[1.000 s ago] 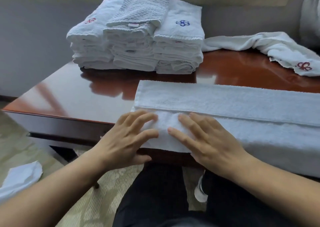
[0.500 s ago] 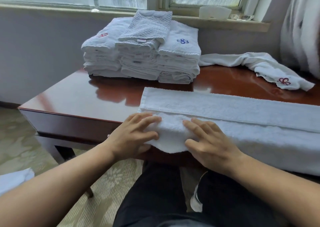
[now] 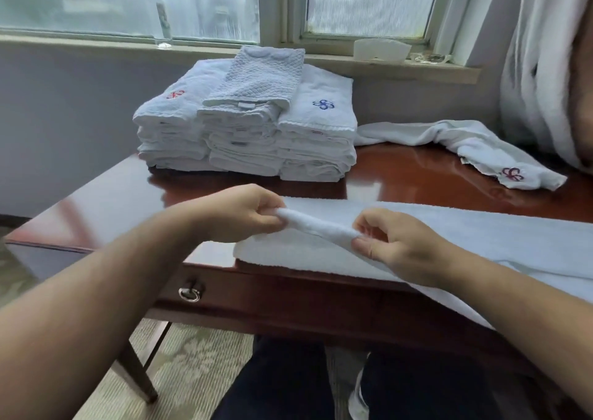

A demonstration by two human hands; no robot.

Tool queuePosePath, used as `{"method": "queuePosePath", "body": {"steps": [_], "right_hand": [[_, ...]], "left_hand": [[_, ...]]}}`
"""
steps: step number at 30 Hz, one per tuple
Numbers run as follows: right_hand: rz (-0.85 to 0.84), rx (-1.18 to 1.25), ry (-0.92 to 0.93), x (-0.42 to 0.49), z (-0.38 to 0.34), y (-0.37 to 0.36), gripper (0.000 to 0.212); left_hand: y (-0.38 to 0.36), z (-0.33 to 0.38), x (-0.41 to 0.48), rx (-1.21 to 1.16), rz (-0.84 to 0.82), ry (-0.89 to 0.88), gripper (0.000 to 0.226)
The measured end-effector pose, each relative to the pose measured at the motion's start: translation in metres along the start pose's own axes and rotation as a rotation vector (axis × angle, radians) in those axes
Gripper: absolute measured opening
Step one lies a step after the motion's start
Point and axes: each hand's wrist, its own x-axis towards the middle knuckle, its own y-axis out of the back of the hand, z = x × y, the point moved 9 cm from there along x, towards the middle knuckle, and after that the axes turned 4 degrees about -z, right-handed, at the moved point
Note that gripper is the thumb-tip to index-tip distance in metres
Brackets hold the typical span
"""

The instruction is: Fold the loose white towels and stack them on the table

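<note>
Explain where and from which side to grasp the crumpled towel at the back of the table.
Probably pinch the crumpled towel at its flat corner by the red emblem, coming from the near right: that end lies spread and free; the rest is bunched.

The long towel (image 3: pixel 481 236) lies along the near edge of the table (image 3: pixel 112 201) and runs off to the right. Its left end is pinched up between the left hand (image 3: pixel 237 214) and the right hand (image 3: pixel 398 246). Behind it, at the table's far side, three stacks of folded towels (image 3: pixel 247 124) stand side by side, touching. To their right sprawls a loose towel (image 3: pixel 465 143). Further back, on the windowsill (image 3: pixel 96 45), a bottle (image 3: pixel 158 8) stands to the left and what may be a tub (image 3: pixel 382 49) to the right.
</note>
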Motion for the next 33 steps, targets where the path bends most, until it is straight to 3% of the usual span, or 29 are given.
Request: {"method": "queuePosePath", "body": {"steps": [4,5,8,11,13,16,19,23,28,31,33], "right_hand": [[-0.154,0.249,-0.184,0.015,0.020,-0.008,0.014],[-0.143,0.228,-0.196,0.019,0.022,-0.007,0.017],[-0.113,0.017,-0.132,0.028,0.020,-0.002,0.024],[-0.176,-0.169,-0.078,0.030,0.021,-0.003,0.029],[-0.189,-0.185,-0.096,0.035,0.029,0.000,0.021],[-0.188,-0.265,-0.131,0.044,0.039,0.008,0.006],[-0.122,-0.460,-0.127,0.056,0.046,0.021,0.027],[-0.043,-0.593,-0.088,0.073,0.050,0.023,0.026],[0.013,-0.628,-0.120,0.082,0.058,0.024,0.029],[0.061,-0.619,-0.155,0.064,0.063,0.030,0.031],[0.059,-0.585,-0.188,0.046,0.067,0.033,0.037]], "left_hand": [[0.007,-0.001,0.028,0.041,0.067,0.037,0.012],[0.006,-0.001,0.033,0.057,0.069,0.039,0.011],[0.001,-0.012,0.046,0.083,0.038,0.054,0.039],[0.004,-0.027,0.053,0.130,0.120,0.081,0.019],[0.009,-0.038,0.057,0.093,0.194,0.116,0.004],[0.017,-0.048,0.058,0.130,0.285,0.131,0.016],[0.023,-0.051,0.059,0.116,0.376,0.137,0.018],[0.030,-0.049,0.062,0.234,0.403,0.193,0.038],[0.011,-0.040,0.072,0.681,0.254,0.263,0.051],[0.009,-0.019,0.079,0.706,0.350,0.203,0.039],[-0.008,0.005,0.091,0.593,0.318,0.101,0.039]]}}
